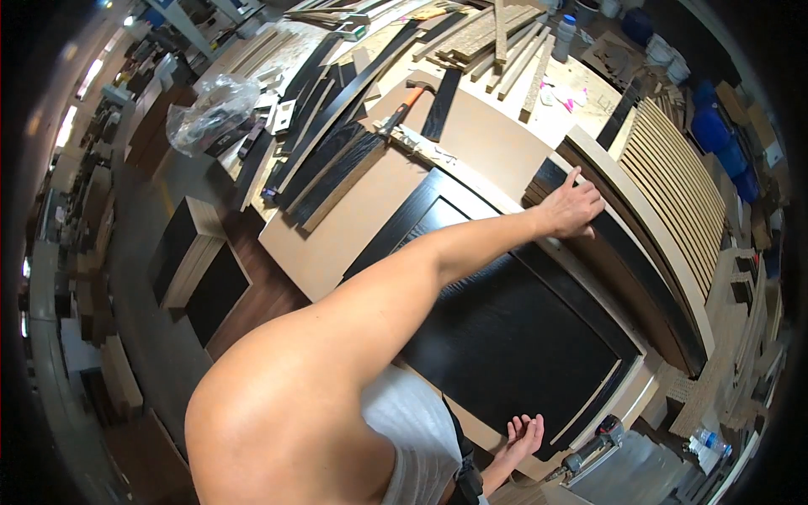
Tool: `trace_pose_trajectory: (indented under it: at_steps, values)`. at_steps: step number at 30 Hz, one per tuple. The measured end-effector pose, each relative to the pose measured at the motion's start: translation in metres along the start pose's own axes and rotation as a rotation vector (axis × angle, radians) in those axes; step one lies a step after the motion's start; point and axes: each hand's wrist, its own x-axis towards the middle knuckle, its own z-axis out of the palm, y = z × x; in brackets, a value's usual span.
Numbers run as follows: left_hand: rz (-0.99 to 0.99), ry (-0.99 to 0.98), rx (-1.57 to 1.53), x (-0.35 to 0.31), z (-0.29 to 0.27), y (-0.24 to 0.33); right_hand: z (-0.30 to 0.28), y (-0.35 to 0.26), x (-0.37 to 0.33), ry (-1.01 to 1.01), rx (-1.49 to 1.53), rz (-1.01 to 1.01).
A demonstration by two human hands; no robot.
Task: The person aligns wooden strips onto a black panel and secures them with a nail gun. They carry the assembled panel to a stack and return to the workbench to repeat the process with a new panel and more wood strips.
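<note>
A person's left hand (571,206) reaches far across a cluttered workshop bench (337,244), fingers extended and laid flat on the end of a stack of thin black-faced strips (547,181) that rests against a curved, layered panel (648,252). The grip there is loose and spread, pressing on the strips rather than pinching them. The bare left arm runs diagonally from the shoulder at the lower left of the view up to that stack.

The right hand (523,438) sits low near the bottom edge, fingers splayed open and resting on the near edge of a large black rectangular panel (513,337); it holds nothing. The black panel lies flat on a pale brown board, between the person's body and the curved panel. Just right of the right hand, a power tool (593,446) with a dark body lies on the bench edge, close to the hand but apart from it.

Farther back, a hammer (402,105) with an orange handle lies on the brown board beside several long dark strips (337,143). Behind it, a pile of pale wooden slats (497,38) is heaped across the far end of the bench. A slatted wood panel (682,168) stands to the right of the curved piece. A crumpled clear plastic bag (210,109) sits at the bench's left corner, and 2 or more blue containers (715,135) stand along the far right.
</note>
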Motion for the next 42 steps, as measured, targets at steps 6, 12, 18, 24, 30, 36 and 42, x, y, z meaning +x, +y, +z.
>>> trace_pose_trajectory:
  at_steps: [6, 12, 18, 24, 30, 36, 42]
  values:
    - [-0.157, 0.071, -0.092, -0.136, -0.063, 0.064, -0.001, -0.021, 0.013, 0.020, 0.098, -0.071]
    - [-0.251, -0.082, -0.201, -0.315, -0.113, 0.109, 0.002, -0.041, 0.013, 0.042, 0.406, -0.079]
    - [-0.267, -0.265, -0.234, -0.418, -0.138, 0.132, -0.033, -0.005, 0.004, 0.013, 0.743, -0.120]
    - [-0.275, -0.318, -0.241, -0.446, -0.135, 0.102, -0.057, 0.049, -0.008, 0.051, 0.468, 0.254]
    - [-0.408, -0.369, -0.157, -0.465, -0.137, 0.099, -0.053, 0.064, -0.017, -0.041, 0.207, 0.359]
    - [-0.522, -0.352, -0.033, -0.459, -0.140, 0.097, -0.054, 0.078, -0.014, -0.101, -0.080, 0.387]
    - [-0.720, -0.217, 0.027, -0.479, -0.162, 0.090, -0.047, 0.075, -0.012, -0.038, -0.331, 0.174]
